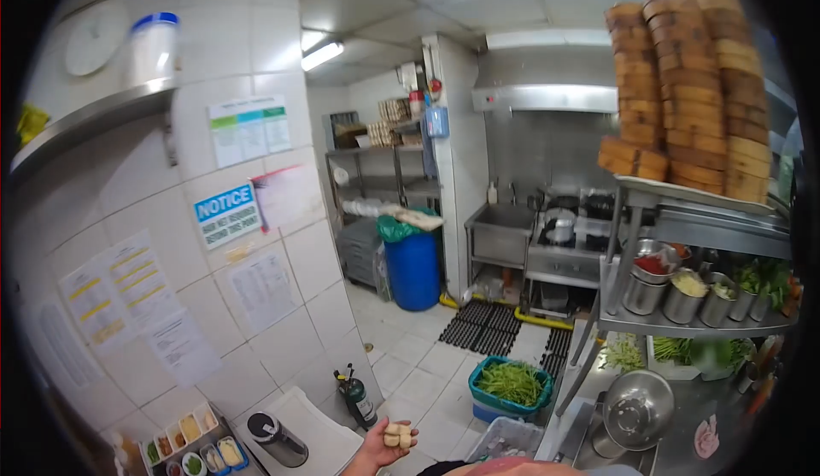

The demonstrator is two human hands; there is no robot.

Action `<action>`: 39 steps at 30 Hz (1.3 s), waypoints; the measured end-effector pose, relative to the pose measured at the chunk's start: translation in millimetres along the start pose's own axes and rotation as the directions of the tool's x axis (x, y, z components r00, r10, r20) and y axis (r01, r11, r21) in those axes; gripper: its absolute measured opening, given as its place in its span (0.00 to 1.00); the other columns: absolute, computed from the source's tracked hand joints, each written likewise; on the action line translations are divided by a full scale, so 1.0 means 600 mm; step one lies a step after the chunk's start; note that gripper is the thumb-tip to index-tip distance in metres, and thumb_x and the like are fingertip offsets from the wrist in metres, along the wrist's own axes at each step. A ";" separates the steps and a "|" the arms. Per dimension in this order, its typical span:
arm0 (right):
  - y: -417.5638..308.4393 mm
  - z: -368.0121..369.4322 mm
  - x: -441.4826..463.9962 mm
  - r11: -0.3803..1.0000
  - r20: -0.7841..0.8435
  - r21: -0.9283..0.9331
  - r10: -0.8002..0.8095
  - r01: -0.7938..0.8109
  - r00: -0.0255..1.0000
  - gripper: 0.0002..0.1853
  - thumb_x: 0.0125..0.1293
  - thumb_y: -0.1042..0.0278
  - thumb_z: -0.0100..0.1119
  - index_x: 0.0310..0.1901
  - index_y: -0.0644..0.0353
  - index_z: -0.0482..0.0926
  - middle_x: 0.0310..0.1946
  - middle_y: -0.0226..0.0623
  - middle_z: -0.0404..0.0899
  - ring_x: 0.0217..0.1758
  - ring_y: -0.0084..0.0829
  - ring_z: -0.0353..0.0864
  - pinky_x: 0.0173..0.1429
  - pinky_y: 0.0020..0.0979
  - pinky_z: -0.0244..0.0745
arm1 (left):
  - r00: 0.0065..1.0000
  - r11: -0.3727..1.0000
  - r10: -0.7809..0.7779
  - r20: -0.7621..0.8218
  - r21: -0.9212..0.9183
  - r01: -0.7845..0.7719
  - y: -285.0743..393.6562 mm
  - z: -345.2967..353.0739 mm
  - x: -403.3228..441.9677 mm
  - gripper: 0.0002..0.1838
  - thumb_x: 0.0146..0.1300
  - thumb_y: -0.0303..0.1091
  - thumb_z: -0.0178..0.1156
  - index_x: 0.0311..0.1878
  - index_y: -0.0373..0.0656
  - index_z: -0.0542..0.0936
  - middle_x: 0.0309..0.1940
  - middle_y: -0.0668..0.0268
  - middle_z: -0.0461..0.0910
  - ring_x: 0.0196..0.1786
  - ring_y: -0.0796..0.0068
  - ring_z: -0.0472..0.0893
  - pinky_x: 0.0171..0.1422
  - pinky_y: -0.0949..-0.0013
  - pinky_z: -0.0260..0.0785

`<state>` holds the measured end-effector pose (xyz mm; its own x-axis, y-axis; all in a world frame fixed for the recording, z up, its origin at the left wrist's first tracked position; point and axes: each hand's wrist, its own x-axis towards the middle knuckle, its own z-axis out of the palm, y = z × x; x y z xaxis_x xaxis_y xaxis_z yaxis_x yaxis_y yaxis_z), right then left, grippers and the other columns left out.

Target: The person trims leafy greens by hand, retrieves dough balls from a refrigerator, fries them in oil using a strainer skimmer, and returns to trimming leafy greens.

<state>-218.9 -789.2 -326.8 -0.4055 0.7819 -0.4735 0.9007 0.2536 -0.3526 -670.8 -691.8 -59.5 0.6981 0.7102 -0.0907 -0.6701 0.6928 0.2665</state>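
Observation:
My left hand point(377, 453) is at the bottom middle of the view, palm up with the fingers curled. In it sit several pale beige, blocky pieces point(398, 435), bunched together; their exact kind is unclear. To the left of the hand is a white worktop point(320, 429) carrying a dark-topped metal canister point(278, 438). A dark green gas cylinder or extinguisher point(356, 397) stands just beyond the hand. A blurred skin-toned shape lies along the bottom edge, right of the hand, and no fingers show there. My right hand is not visible.
A teal basket of green vegetables point(510, 384) rests on the floor ahead. On the right, a steel bowl point(638, 409) lies on a counter below a shelf of metal pots point(683, 298) and stacked bamboo steamers point(692, 91). A blue barrel point(413, 271) stands farther back.

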 end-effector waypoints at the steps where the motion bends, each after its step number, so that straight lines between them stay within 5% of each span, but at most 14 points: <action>1: 0.011 0.006 0.102 0.852 -0.063 -0.482 -0.267 0.205 0.962 0.25 0.83 0.46 0.51 0.59 0.57 0.88 0.56 0.55 0.89 0.61 0.54 0.88 0.70 0.57 0.79 | 1.000 0.999 0.024 -0.002 0.025 -0.024 0.026 0.002 0.029 0.38 0.83 0.67 0.45 0.75 0.42 0.76 0.68 0.42 0.81 0.62 0.36 0.86 0.56 0.44 0.85; 2: 0.018 0.018 0.212 0.404 -0.166 -0.914 -0.472 0.045 0.866 0.25 0.83 0.46 0.50 0.58 0.57 0.88 0.56 0.55 0.89 0.61 0.55 0.88 0.70 0.57 0.79 | 0.999 0.999 0.034 -0.019 0.034 -0.034 0.039 -0.013 0.051 0.39 0.82 0.68 0.46 0.74 0.43 0.77 0.68 0.43 0.82 0.61 0.36 0.86 0.55 0.44 0.85; 4: -0.057 -0.204 0.245 0.946 -0.259 -0.222 -0.292 0.237 0.921 0.22 0.83 0.47 0.50 0.49 0.54 0.90 0.50 0.50 0.90 0.52 0.49 0.90 0.58 0.55 0.84 | 0.971 0.990 0.106 -0.214 0.115 -0.082 0.085 -0.017 0.090 0.40 0.80 0.71 0.48 0.72 0.44 0.79 0.66 0.43 0.83 0.57 0.37 0.87 0.52 0.43 0.86; 6: -0.171 -0.449 0.231 0.785 -0.114 0.618 0.140 -0.040 0.984 0.25 0.79 0.42 0.57 0.44 0.57 0.90 0.41 0.48 0.92 0.46 0.47 0.91 0.55 0.48 0.84 | 0.980 0.998 0.067 -0.187 0.010 -0.066 0.131 0.003 0.114 0.39 0.80 0.71 0.47 0.70 0.45 0.81 0.63 0.44 0.85 0.54 0.39 0.88 0.49 0.42 0.86; 12: -0.134 -0.711 0.449 0.401 -0.287 0.890 0.123 0.217 0.950 0.25 0.82 0.47 0.59 0.57 0.66 0.87 0.48 0.44 0.93 0.51 0.39 0.92 0.58 0.42 0.85 | 0.901 0.995 0.074 -0.427 -0.028 -0.095 0.260 -0.059 0.238 0.38 0.82 0.72 0.43 0.66 0.47 0.82 0.57 0.47 0.85 0.47 0.45 0.89 0.44 0.45 0.87; 16: -0.002 -0.772 0.604 0.321 -0.141 0.945 0.232 0.061 0.962 0.24 0.82 0.52 0.61 0.61 0.68 0.85 0.50 0.44 0.92 0.52 0.35 0.92 0.60 0.39 0.86 | 0.860 0.996 0.054 -0.507 -0.029 -0.080 0.390 -0.138 0.381 0.37 0.83 0.70 0.41 0.64 0.46 0.83 0.55 0.46 0.86 0.47 0.45 0.88 0.44 0.49 0.88; 20: 0.177 -0.754 0.742 -0.237 0.118 0.971 0.578 0.028 0.807 0.21 0.83 0.54 0.61 0.58 0.67 0.85 0.47 0.44 0.91 0.48 0.37 0.91 0.55 0.42 0.86 | 0.855 0.999 -0.046 -0.516 -0.021 0.042 0.604 -0.180 0.571 0.37 0.83 0.72 0.41 0.61 0.49 0.83 0.58 0.46 0.85 0.46 0.45 0.89 0.50 0.41 0.85; 26: 0.355 -0.632 0.766 0.505 -0.115 0.635 0.810 -0.585 0.575 0.23 0.81 0.51 0.51 0.48 0.63 0.90 0.48 0.58 0.90 0.52 0.55 0.90 0.58 0.56 0.81 | 0.932 0.958 -0.102 -0.347 0.218 0.186 0.970 -0.088 0.966 0.35 0.85 0.70 0.39 0.65 0.50 0.80 0.62 0.43 0.84 0.47 0.45 0.90 0.49 0.39 0.87; 28: 0.379 -0.579 0.740 0.379 0.184 0.628 0.777 -0.680 0.602 0.22 0.80 0.52 0.50 0.46 0.60 0.91 0.49 0.54 0.91 0.54 0.54 0.90 0.61 0.55 0.81 | 0.958 0.909 -0.148 -0.245 0.349 0.230 1.062 -0.048 1.123 0.34 0.86 0.70 0.39 0.65 0.51 0.80 0.62 0.43 0.84 0.47 0.45 0.91 0.48 0.40 0.88; 29: 0.336 -0.601 0.728 0.779 -0.071 0.195 0.617 -0.596 0.783 0.19 0.77 0.57 0.55 0.48 0.59 0.93 0.49 0.50 0.93 0.54 0.54 0.92 0.59 0.53 0.85 | 0.961 0.904 -0.160 -0.224 0.358 0.234 1.096 -0.028 1.201 0.34 0.86 0.70 0.39 0.65 0.51 0.80 0.62 0.43 0.84 0.47 0.45 0.91 0.48 0.40 0.88; 30: 0.348 -0.564 0.739 0.832 0.215 0.030 0.536 -0.554 0.816 0.23 0.77 0.49 0.56 0.53 0.58 0.93 0.56 0.50 0.92 0.61 0.55 0.90 0.67 0.52 0.83 | 0.968 0.885 -0.194 -0.158 0.398 0.242 1.123 -0.007 1.276 0.34 0.86 0.69 0.38 0.65 0.51 0.79 0.62 0.43 0.84 0.47 0.45 0.91 0.46 0.41 0.89; 31: 0.349 -0.430 0.755 0.650 -0.233 0.455 0.746 -0.608 0.623 0.30 0.75 0.38 0.58 0.60 0.57 0.91 0.64 0.52 0.88 0.69 0.55 0.86 0.73 0.50 0.79 | 0.969 0.865 -0.230 -0.093 0.437 0.248 1.143 0.010 1.350 0.33 0.86 0.69 0.38 0.65 0.51 0.79 0.62 0.44 0.84 0.46 0.45 0.91 0.44 0.42 0.89; 33: 0.279 -0.492 0.738 0.251 0.349 0.509 0.814 -0.823 0.464 0.37 0.74 0.32 0.58 0.62 0.63 0.88 0.71 0.57 0.82 0.76 0.54 0.80 0.79 0.47 0.75 | 0.957 0.843 -0.288 -0.044 0.463 0.275 1.165 0.039 1.492 0.33 0.86 0.68 0.39 0.65 0.50 0.79 0.62 0.43 0.84 0.46 0.46 0.91 0.43 0.42 0.89; 39: 0.251 -0.524 0.870 0.140 0.357 0.671 0.800 -0.728 0.483 0.23 0.75 0.49 0.61 0.57 0.58 0.91 0.59 0.54 0.89 0.64 0.55 0.89 0.66 0.49 0.83 | 0.854 0.660 -0.508 -0.109 0.588 0.468 1.180 -0.049 1.837 0.31 0.85 0.67 0.45 0.62 0.48 0.80 0.53 0.49 0.89 0.45 0.50 0.91 0.43 0.45 0.86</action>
<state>-246.1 -163.9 -373.4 0.4692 0.3771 -0.7985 0.3170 -0.9159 -0.2462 -383.2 584.8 1.1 0.9096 0.2682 -0.3173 0.0323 0.7157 0.6976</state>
